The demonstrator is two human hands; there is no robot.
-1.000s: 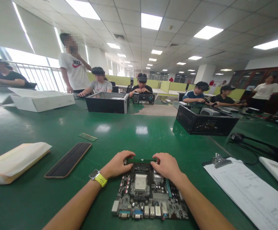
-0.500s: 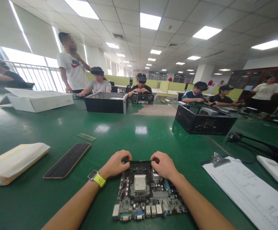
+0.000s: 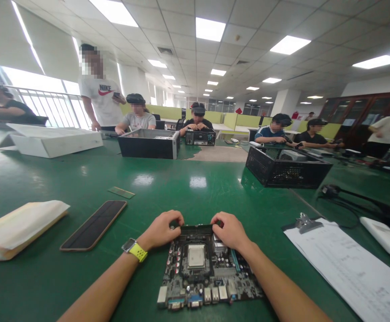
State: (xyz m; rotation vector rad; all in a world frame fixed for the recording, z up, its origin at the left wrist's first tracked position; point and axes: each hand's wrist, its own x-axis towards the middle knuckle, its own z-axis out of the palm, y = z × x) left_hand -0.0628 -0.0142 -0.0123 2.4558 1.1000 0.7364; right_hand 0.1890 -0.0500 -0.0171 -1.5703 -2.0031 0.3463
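A motherboard [image 3: 221, 273] lies flat on the green table in front of me, its ports toward me. A square silver processor [image 3: 196, 256] sits in its socket. My left hand [image 3: 163, 230], with a yellow-banded watch on the wrist, is closed at the left end of the dark memory slots [image 3: 197, 230] along the board's far edge. At the right end of these slots my right hand [image 3: 229, 231] is closed too, fingers curled over the edge. The fingertips are partly hidden. A green memory stick [image 3: 121, 192] lies apart, beyond my left hand.
A phone [image 3: 94, 226] and a paper packet [image 3: 22, 228] lie at left. To the right are a clipboard [image 3: 349, 268], a white device [image 3: 386, 239] and black cables [image 3: 359, 203]. Computer cases [image 3: 289, 167] stand farther back, where several people work.
My hands and the motherboard stay almost still; the left hand shifts very slightly left. In the background, the standing person at left lowers a hand, and another at far right moves rightward.
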